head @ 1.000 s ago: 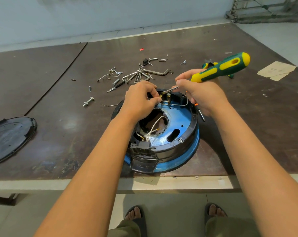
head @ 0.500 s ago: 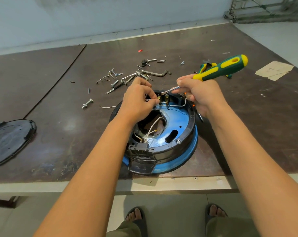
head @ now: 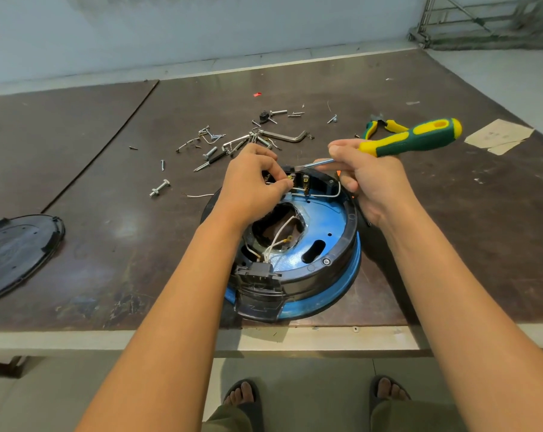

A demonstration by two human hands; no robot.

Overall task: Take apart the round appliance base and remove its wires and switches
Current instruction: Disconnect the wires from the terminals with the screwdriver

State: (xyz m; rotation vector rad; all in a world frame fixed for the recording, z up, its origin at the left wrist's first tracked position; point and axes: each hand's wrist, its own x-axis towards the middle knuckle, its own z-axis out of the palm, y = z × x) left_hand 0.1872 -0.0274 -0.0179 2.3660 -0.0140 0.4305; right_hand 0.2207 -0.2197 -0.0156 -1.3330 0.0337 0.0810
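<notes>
The round appliance base (head: 321, 241) lies flat on the dark tabletop (head: 108, 213) close to its near edge, blue inner face up, with a black ring around it and a black connector block (head: 257, 272) at the rim nearest the person. Both forearms reach out over it from below. The left hand (head: 251, 188) is arched over the far left of the base, wrist raised, its fingers (head: 276, 179) curled down and, with the thumb, pinching the end of a white wire (head: 323, 194) just beside the switches (head: 306, 180) mounted at the far rim. The right hand (head: 373, 182) is held just beyond the far right rim, knuckles up, fingers wrapped around a green and yellow screwdriver (head: 410, 138). The handle slants up and to the right, and the thin metal shaft runs left, its tip near the switches; whether it touches them cannot be told. More white wires (head: 279, 235) loop through the central opening. Behind the base lie scattered screws and bolts (head: 214, 151), a hex key (head: 290, 137) and yellow-handled pliers (head: 385, 126). A black round cover (head: 17, 247) rests well apart on the left.
</notes>
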